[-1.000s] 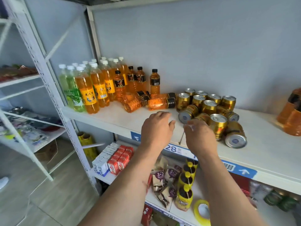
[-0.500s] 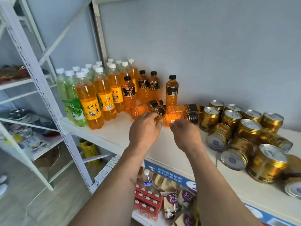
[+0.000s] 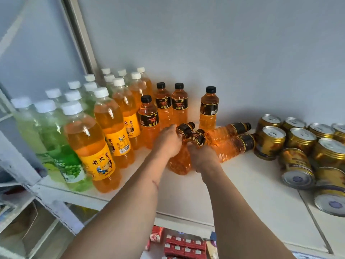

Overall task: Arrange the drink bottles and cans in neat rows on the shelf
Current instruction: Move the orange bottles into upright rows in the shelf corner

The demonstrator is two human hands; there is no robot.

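Left hand: the left hand [image 3: 166, 142] is curled over the neck end of a fallen bottle [image 3: 183, 146], gripping it near its black label, likely so it can be tipped upright.
Right hand: the right hand [image 3: 202, 157] wraps a second lying bottle [image 3: 199, 137] from below; its fingers are hidden, but the bottle sits in its grasp.
Held bottles: both are small orange drinks with black caps, lying across each other about mid-shelf, just in front of the standing ones.
Other fallen bottles: two more lying bottles [image 3: 234, 139] rest on their sides just right of the hands, caps toward the cans.
Standing small bottles: four upright small bottles [image 3: 163, 107] stand toward the back wall; the gaps between them look like the places to fill.
Big bottles: tall orange bottles [image 3: 110, 124] and green bottles [image 3: 50, 131] already stand in rows at the shelf's left end.
Cans: gold cans [image 3: 298, 141] crowd the right part, some upright, some tipped toward the front edge.
Shelf: the white shelf [image 3: 242, 193] is bare at the front in the middle.
In the way: the big bottles stand close on the left and the lying pair on the right, so room to swing a bottle upright seems tight.
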